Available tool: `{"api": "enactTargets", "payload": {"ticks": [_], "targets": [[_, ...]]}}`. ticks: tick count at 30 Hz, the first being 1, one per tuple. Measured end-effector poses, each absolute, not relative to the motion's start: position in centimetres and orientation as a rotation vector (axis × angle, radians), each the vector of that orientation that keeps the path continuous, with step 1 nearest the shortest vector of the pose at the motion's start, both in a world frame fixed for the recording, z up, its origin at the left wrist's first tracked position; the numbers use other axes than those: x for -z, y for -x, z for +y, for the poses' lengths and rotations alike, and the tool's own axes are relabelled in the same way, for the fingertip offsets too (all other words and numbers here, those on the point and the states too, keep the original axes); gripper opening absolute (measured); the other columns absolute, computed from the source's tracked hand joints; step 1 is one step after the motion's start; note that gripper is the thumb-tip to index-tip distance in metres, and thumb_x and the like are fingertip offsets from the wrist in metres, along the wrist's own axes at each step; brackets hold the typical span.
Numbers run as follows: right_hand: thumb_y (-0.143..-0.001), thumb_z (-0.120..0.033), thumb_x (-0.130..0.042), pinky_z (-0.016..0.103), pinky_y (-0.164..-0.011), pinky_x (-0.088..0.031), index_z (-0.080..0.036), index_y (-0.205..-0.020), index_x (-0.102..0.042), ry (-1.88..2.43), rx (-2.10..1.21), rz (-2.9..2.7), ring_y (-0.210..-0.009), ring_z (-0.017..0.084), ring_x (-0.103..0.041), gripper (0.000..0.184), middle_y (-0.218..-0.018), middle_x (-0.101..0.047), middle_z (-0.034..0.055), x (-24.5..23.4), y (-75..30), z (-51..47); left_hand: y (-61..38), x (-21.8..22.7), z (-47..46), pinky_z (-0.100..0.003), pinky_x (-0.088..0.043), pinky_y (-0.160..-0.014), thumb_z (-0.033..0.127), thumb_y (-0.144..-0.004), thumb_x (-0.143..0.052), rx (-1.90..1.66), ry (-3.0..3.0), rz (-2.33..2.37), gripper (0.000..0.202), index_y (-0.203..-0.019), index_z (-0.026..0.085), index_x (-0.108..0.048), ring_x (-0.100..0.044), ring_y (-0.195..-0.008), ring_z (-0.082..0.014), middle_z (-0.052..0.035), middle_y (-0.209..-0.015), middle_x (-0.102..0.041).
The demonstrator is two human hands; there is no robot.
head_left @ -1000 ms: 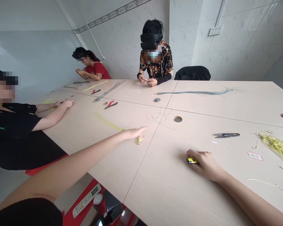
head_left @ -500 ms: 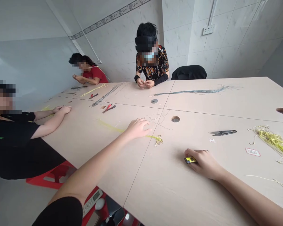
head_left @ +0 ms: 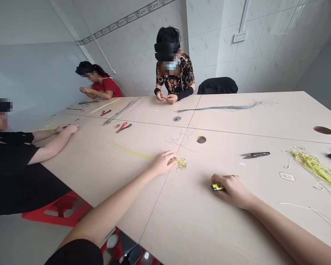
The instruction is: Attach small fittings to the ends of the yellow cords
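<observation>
My left hand (head_left: pixel 163 162) is closed around a bundle of yellow lines (head_left: pixel 132 151) on the table, just behind its end. A cluster of small gold hooks (head_left: pixel 182 164) pokes out past the fingertips, and the rest of the lines trail off to the left. My right hand (head_left: pixel 233 189) rests on the tabletop, wrapped round a yellow-and-black lighter (head_left: pixel 217 187). Beyond it lie black thread snips (head_left: pixel 256 155) and a small label (head_left: pixel 287 176). Farther right is a larger heap of yellow lines with hooks (head_left: pixel 310 162).
Co-workers sit at the left and far sides; one co-worker's hands (head_left: pixel 68 127) are at the left. Red-handled pliers (head_left: pixel 123 127), loose thin line (head_left: pixel 179 140), grey-blue lines (head_left: pixel 220 108) and a cable hole (head_left: pixel 201 140) are on the table (head_left: pixel 198 221).
My left hand has come down from hovering, fingers apart, and closed on the yellow lines near the hooks. My right hand keeps the lighter. The view has shifted slightly.
</observation>
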State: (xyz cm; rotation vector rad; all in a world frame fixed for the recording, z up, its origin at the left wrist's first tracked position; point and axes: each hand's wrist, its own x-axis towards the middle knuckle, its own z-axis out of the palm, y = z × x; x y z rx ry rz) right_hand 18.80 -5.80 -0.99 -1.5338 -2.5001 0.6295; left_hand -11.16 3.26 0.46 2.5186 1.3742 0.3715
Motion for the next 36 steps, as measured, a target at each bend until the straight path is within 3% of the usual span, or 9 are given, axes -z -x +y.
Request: {"api": "enactTargets", "payload": {"ticks": [6,13,18,21,24,27,30,33,36], "targets": [[-0.076,-0.016,-0.045,0.025,-0.059,-0.028,-0.022,-0.09,-0.053,1.503,-0.629,-2.503,-0.064,0.016,-0.056,0.017,-0.078,-0.066,0.0007,0.7,-18.7,-5.8,9.6,-0.5,3.3,-0.026,-0.038,-0.061,0.033,-0.084,-0.049,-0.369,-2.286,1.635,0.016,-0.076,0.021,-0.057,-0.056,-0.065,-0.0137,0.0001,-0.073,-0.064],[-0.077,-0.017,-0.046,0.025,-0.059,-0.028,-0.022,-0.088,-0.053,1.498,-0.64,-2.492,-0.066,0.015,-0.056,0.015,-0.079,-0.066,0.0013,0.5,-18.6,-5.9,7.4,-0.6,3.9,-0.028,-0.04,-0.063,0.043,-0.086,-0.044,-0.303,-2.126,1.958,0.024,-0.088,0.022,-0.056,-0.063,-0.074,-0.0196,-0.0027,-0.077,-0.068],[-0.076,-0.016,-0.046,0.025,-0.059,-0.026,-0.022,-0.09,-0.053,1.51,-0.659,-2.498,-0.065,0.015,-0.055,0.017,-0.08,-0.066,0.0009,0.5,-18.6,-5.8,11.6,-2.2,5.2,-0.033,-0.046,-0.088,0.039,-0.086,-0.04,-0.448,-2.278,1.901,0.035,-0.112,0.019,-0.052,-0.062,-0.101,-0.0229,-0.0088,-0.107,-0.067],[-0.076,-0.016,-0.046,0.024,-0.059,-0.026,-0.022,-0.09,-0.053,1.522,-0.658,-2.507,-0.065,0.015,-0.055,0.017,-0.079,-0.066,0.0008,0.6,-18.6,-5.8,17.4,-3.3,6.0,-0.038,-0.035,-0.108,0.022,-0.076,-0.041,-0.318,-2.434,1.844,0.047,-0.121,0.017,-0.049,-0.05,-0.124,-0.0249,-0.0109,-0.125,-0.059],[-0.075,-0.016,-0.046,0.024,-0.058,-0.025,-0.022,-0.091,-0.053,1.53,-0.645,-2.518,-0.064,0.015,-0.054,0.018,-0.078,-0.065,0.0009,0.7,-18.6,-5.8,23.1,-3.9,6.0,-0.037,-0.03,-0.113,0.022,-0.074,-0.039,-0.096,-2.438,1.74,0.053,-0.126,0.02,-0.046,-0.046,-0.128,-0.0216,-0.0067,-0.126,-0.059],[-0.075,-0.016,-0.046,0.024,-0.058,-0.023,-0.022,-0.09,-0.052,1.527,-0.635,-2.527,-0.063,0.015,-0.053,0.018,-0.077,-0.065,0.0012,0.7,-18.7,-5.8,26.1,-4.2,5.1,-0.035,-0.036,-0.107,0.036,-0.076,-0.044,-0.002,-2.383,1.733,0.047,-0.121,0.02,-0.05,-0.049,-0.124,-0.0229,-0.0071,-0.126,-0.058],[-0.074,-0.015,-0.046,0.025,-0.057,-0.023,-0.022,-0.09,-0.052,1.513,-0.631,-2.526,-0.064,0.015,-0.053,0.019,-0.077,-0.065,0.0011,0.7,-18.7,-5.8,26.4,-4.2,3.9,-0.031,-0.044,-0.087,0.044,-0.078,-0.047,0.061,-2.365,1.758,0.034,-0.099,0.02,-0.055,-0.059,-0.097,-0.0205,-0.0063,-0.105,-0.064],[-0.074,-0.016,-0.046,0.025,-0.058,-0.024,-0.022,-0.09,-0.052,1.511,-0.645,-2.513,-0.064,0.015,-0.054,0.018,-0.078,-0.065,0.0012,0.6,-18.7,-5.8,25.3,-4.0,2.4,-0.026,-0.038,-0.065,0.041,-0.082,-0.04,0.135,-2.356,1.778,0.025,-0.077,0.019,-0.052,-0.053,-0.067,-0.0151,-0.0022,-0.074,-0.059],[-0.075,-0.017,-0.046,0.025,-0.057,-0.024,-0.022,-0.09,-0.052,1.509,-0.647,-2.512,-0.063,0.015,-0.053,0.018,-0.078,-0.065,0.0011,0.7,-18.7,-5.8,23.6,-3.8,0.4,-0.026,-0.03,-0.058,0.039,-0.084,-0.037,0.146,-2.323,1.762,0.03,-0.064,0.019,-0.047,-0.046,-0.059,-0.014,-0.0013,-0.063,-0.053]]}}
